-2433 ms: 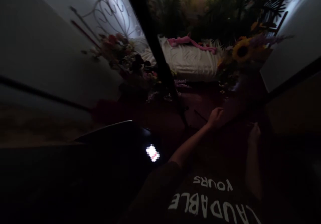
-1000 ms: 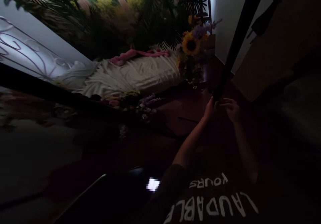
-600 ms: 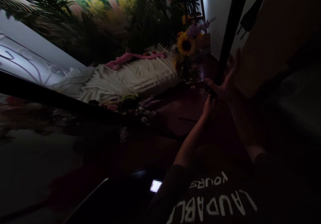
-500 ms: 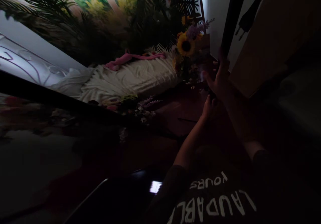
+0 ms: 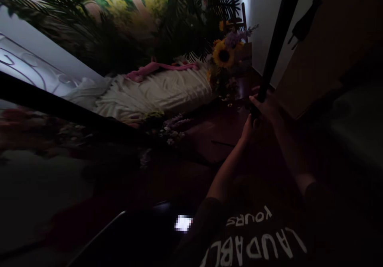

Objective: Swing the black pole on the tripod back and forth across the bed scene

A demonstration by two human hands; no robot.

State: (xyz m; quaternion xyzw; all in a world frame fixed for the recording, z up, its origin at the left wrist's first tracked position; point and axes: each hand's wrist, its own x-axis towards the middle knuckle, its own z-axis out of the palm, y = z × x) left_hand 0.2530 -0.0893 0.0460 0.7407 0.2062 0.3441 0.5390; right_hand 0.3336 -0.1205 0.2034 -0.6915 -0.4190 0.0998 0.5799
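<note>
A long black pole [image 5: 277,39] slants down from the top edge to my hands. My right hand [image 5: 267,106] is closed around its lower part, with the thumb pointing left. Just below, my left hand [image 5: 247,128] is closed at a dark part of the same pole; shadow hides most of its fingers and what lies under them. A black two-pin plug [image 5: 303,25] hangs on its cable to the right of the pole.
A sunflower bouquet [image 5: 224,54] stands beyond my hands. Left of it, a pink plush toy [image 5: 146,69] lies on a cream draped cloth [image 5: 167,89]. Another dark bar [image 5: 60,105] crosses the left side. A brown panel [image 5: 326,51] stands at right.
My right hand has slid down the pole, nearer to my left hand. The pole's upper part and the plug appear slightly farther right. My left hand has hardly moved.
</note>
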